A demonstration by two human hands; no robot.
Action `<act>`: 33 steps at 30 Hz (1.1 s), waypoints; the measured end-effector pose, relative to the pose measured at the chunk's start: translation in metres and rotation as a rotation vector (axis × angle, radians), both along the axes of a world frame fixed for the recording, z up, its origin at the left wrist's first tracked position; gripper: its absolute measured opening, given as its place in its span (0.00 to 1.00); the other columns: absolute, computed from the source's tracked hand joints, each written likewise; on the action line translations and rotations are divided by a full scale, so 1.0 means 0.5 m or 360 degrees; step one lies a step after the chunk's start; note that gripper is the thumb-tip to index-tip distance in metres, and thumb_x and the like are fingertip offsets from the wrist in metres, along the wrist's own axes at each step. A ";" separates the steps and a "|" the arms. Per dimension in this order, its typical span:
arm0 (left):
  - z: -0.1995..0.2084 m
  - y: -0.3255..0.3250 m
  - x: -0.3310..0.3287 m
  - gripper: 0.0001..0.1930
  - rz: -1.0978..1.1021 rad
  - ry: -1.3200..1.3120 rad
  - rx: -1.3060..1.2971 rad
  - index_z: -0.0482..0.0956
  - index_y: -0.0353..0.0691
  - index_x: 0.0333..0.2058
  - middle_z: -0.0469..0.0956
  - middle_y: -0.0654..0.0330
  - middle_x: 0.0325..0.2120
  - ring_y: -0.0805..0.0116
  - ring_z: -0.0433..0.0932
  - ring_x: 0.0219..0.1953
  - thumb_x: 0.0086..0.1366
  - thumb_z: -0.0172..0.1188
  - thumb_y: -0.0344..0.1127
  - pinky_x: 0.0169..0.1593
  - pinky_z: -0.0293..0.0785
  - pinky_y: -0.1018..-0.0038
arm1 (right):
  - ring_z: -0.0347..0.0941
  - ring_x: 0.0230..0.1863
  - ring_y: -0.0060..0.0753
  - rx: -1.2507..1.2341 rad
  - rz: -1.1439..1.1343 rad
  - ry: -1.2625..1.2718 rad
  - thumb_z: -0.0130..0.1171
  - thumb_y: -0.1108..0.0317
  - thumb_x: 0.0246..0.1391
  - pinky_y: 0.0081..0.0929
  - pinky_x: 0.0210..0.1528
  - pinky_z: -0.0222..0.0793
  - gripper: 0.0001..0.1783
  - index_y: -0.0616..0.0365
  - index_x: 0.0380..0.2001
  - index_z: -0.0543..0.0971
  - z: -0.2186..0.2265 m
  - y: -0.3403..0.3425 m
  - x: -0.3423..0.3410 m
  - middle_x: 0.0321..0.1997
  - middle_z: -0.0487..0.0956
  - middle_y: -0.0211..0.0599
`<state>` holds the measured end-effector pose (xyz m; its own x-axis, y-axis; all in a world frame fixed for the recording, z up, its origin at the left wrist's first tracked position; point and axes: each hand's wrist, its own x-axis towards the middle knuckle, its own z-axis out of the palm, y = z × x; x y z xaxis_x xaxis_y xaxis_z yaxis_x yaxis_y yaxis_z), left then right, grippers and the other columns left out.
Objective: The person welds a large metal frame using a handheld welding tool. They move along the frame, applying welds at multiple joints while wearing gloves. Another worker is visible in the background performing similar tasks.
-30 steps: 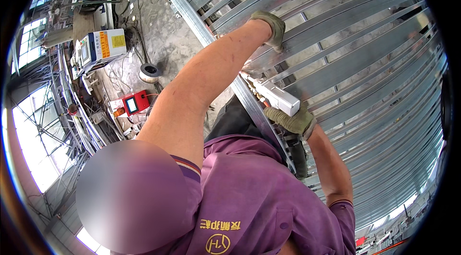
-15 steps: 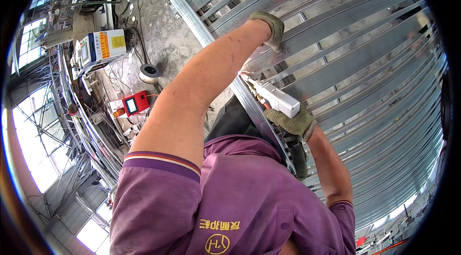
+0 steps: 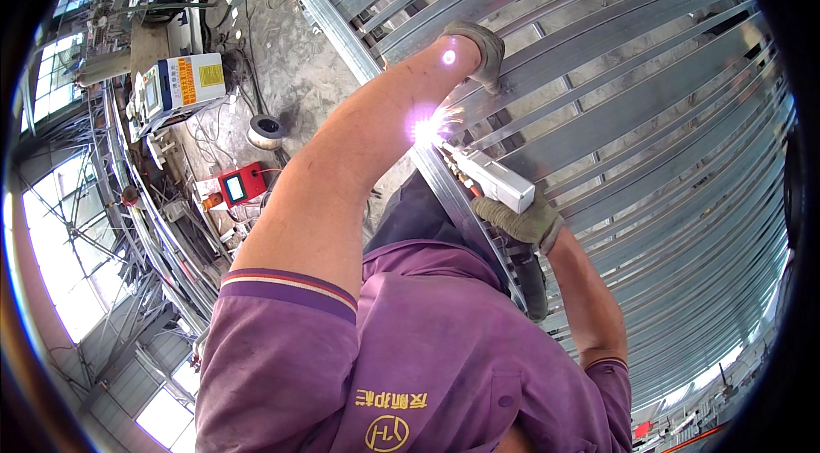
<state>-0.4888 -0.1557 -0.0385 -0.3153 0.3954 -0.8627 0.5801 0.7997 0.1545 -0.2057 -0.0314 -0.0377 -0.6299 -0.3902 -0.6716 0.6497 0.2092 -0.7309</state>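
My right hand (image 3: 525, 221), in a greenish work glove, is closed round the handle of a white welding gun (image 3: 500, 180). The gun's tip meets the long metal edge rail (image 3: 448, 188), where a bright pinkish-white welding flash (image 3: 427, 125) throws sparks toward the slats. My left hand (image 3: 481, 53), gloved too, is curled over a galvanized metal slat (image 3: 547, 62) just beyond the flash, gripping it. That slat's end near the rail is partly hidden by my left forearm and the glare.
Rows of metal slats (image 3: 632, 133) fill the right side. On the floor at left are a wire spool (image 3: 266, 130), a red box with a screen (image 3: 242, 184) and a white machine with a yellow label (image 3: 184, 84). Cables trail between them.
A bright welding flash with sparks has started at the gun's tip, and a pink light spot shows on my left wrist. Both hands stay almost in place.
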 end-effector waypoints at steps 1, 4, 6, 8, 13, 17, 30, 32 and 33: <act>0.005 0.004 -0.002 0.29 -0.0042 0.0023 -0.0004 0.91 0.44 0.56 0.92 0.58 0.50 0.61 0.93 0.48 0.65 0.74 0.60 0.52 0.87 0.62 | 0.87 0.58 0.32 0.0009 0.0005 0.0020 0.79 0.57 0.61 0.32 0.60 0.82 0.30 0.56 0.62 0.84 -0.003 0.000 0.002 0.57 0.90 0.40; 0.008 0.001 0.001 0.29 0.0048 -0.0002 0.0013 0.91 0.44 0.55 0.92 0.58 0.49 0.61 0.93 0.47 0.65 0.74 0.60 0.52 0.87 0.62 | 0.87 0.57 0.32 0.0033 0.0016 0.0071 0.80 0.57 0.61 0.32 0.60 0.82 0.30 0.56 0.62 0.84 -0.011 0.000 0.006 0.56 0.90 0.40; 0.009 -0.003 0.003 0.29 0.0130 -0.0029 0.0024 0.91 0.45 0.55 0.92 0.58 0.49 0.61 0.93 0.47 0.65 0.74 0.60 0.52 0.87 0.63 | 0.87 0.57 0.32 0.0045 0.0020 0.0093 0.80 0.57 0.61 0.32 0.59 0.82 0.30 0.56 0.62 0.84 -0.006 0.001 0.004 0.56 0.91 0.40; 0.014 -0.003 0.002 0.29 0.0155 -0.0035 0.0027 0.91 0.45 0.55 0.92 0.58 0.48 0.61 0.93 0.46 0.65 0.74 0.61 0.52 0.87 0.63 | 0.87 0.56 0.32 0.0029 0.0001 0.0139 0.80 0.56 0.61 0.32 0.59 0.82 0.30 0.56 0.62 0.84 -0.011 0.002 0.009 0.56 0.91 0.40; 0.026 0.001 -0.002 0.30 0.0068 -0.0011 -0.0011 0.91 0.45 0.56 0.92 0.59 0.49 0.61 0.93 0.47 0.65 0.73 0.62 0.52 0.87 0.63 | 0.87 0.56 0.32 0.0007 -0.0023 0.0073 0.80 0.55 0.61 0.32 0.59 0.82 0.30 0.56 0.62 0.85 -0.015 0.002 0.012 0.57 0.90 0.39; 0.023 0.001 -0.006 0.30 0.0028 0.0011 -0.0013 0.91 0.45 0.55 0.92 0.59 0.49 0.61 0.92 0.48 0.65 0.73 0.62 0.52 0.87 0.63 | 0.87 0.57 0.31 0.0046 -0.0007 0.0116 0.80 0.55 0.61 0.31 0.60 0.82 0.30 0.55 0.62 0.85 -0.019 0.003 0.015 0.57 0.90 0.39; -0.006 -0.012 -0.022 0.31 0.0040 -0.0033 -0.0010 0.91 0.41 0.56 0.92 0.57 0.49 0.61 0.93 0.47 0.66 0.74 0.61 0.52 0.87 0.62 | 0.88 0.57 0.33 0.0046 -0.0007 -0.0013 0.80 0.50 0.60 0.33 0.60 0.83 0.31 0.54 0.61 0.86 -0.024 0.005 0.017 0.56 0.91 0.40; -0.006 -0.015 -0.023 0.31 0.0036 -0.0005 0.0009 0.91 0.41 0.56 0.92 0.57 0.49 0.60 0.93 0.47 0.66 0.74 0.61 0.52 0.87 0.62 | 0.88 0.57 0.34 0.0077 0.0036 0.0014 0.80 0.49 0.60 0.33 0.59 0.83 0.31 0.54 0.61 0.86 -0.022 0.007 0.015 0.56 0.91 0.40; -0.006 -0.016 -0.023 0.30 0.0036 0.0004 0.0017 0.91 0.41 0.55 0.92 0.57 0.49 0.60 0.93 0.47 0.66 0.74 0.60 0.52 0.87 0.62 | 0.88 0.57 0.34 0.0092 0.0058 0.0027 0.79 0.49 0.61 0.33 0.59 0.83 0.31 0.55 0.61 0.86 -0.022 0.008 0.014 0.56 0.91 0.40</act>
